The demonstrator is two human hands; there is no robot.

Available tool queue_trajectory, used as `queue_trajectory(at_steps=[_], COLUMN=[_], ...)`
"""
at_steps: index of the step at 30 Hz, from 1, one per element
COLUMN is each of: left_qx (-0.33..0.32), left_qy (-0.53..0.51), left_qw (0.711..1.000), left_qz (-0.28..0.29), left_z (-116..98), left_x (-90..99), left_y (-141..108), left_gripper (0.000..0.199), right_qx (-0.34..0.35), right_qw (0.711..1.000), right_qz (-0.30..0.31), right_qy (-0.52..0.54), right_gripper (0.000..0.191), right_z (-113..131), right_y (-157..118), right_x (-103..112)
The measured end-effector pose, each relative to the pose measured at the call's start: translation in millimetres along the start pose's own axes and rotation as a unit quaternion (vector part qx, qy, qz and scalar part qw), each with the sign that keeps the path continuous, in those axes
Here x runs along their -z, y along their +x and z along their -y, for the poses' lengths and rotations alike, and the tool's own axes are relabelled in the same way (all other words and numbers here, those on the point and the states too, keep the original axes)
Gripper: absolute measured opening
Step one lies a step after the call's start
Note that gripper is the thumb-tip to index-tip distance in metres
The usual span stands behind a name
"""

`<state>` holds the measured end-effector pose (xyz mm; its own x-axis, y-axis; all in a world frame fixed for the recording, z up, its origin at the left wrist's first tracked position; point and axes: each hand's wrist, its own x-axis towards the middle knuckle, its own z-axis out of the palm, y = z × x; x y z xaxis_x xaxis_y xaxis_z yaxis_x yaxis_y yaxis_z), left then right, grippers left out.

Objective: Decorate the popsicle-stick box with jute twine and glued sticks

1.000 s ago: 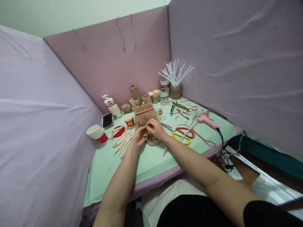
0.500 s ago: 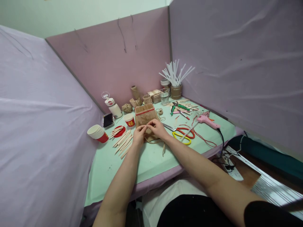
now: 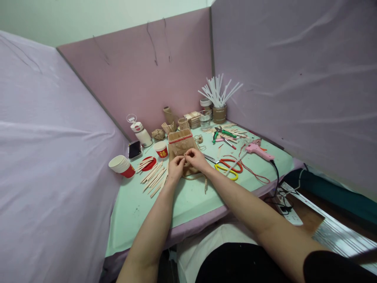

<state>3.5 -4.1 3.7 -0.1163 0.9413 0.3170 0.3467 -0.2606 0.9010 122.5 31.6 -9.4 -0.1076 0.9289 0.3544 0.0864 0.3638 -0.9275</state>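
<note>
A brown bag (image 3: 177,147) with a red band below its scalloped top edge lies on the green table in front of me. Over its lower part my left hand (image 3: 176,166) and my right hand (image 3: 196,159) meet, fingertips pinched close together. Between the fingertips shows a small loop of tan cord (image 3: 205,186), both hands closed on it. Its loose end hangs down to the right, past the bag's near edge. My fingers cover part of the bag and most of the loop.
Right of my hands lie scissors (image 3: 228,167), red cord (image 3: 259,177) and a pink glue gun (image 3: 258,151). Wooden sticks (image 3: 154,177), a paper cup (image 3: 161,150) and stacked cups (image 3: 122,166) are leftward. Behind stand a water glass (image 3: 205,121) and white glue sticks (image 3: 218,92).
My fingertips have shifted slightly right, and a small loop of cord now shows between them. The cord's loose end has moved a little to the right.
</note>
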Motion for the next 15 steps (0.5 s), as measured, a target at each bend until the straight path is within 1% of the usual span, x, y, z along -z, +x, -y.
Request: queue_trajectory(at_steps=[3,6,8,10,12,15], left_qx=[-0.001,0.038,0.076,0.096,0.089,0.058], left_qy=[0.009,-0.046,-0.100,-0.132,-0.130,-0.080], left_qw=[1.000,0.998,0.990,0.983,0.984,0.993], left_qz=[0.012,0.037,0.062,0.078,0.081,0.071], left_z=[5.8,11.5,13.7,14.5,14.1,10.8], left_x=[-0.1,-1.2,-1.6,-1.5,-1.3,-1.7], left_y=[0.9,2.4,3.7,4.7,5.1,3.1], left_gripper=[0.013,0.014,0.020,0.026,0.028,0.028], right_qx=[0.004,0.000,-0.029,-0.080,-0.122,-0.135], right_qw=[1.000,0.999,0.996,0.985,0.971,0.963], right_qz=[0.015,0.022,0.022,0.027,0.036,0.032], right_qy=[0.005,0.031,0.084,0.150,0.202,0.231], right_gripper=[0.007,0.010,0.012,0.014,0.016,0.019], right_z=[-0.1,2.0,4.3,6.5,7.8,6.7], right_y=[0.0,0.5,0.6,0.5,0.3,0.7], right_x=[1.1,2.0,2.0,1.8,1.7,2.3])
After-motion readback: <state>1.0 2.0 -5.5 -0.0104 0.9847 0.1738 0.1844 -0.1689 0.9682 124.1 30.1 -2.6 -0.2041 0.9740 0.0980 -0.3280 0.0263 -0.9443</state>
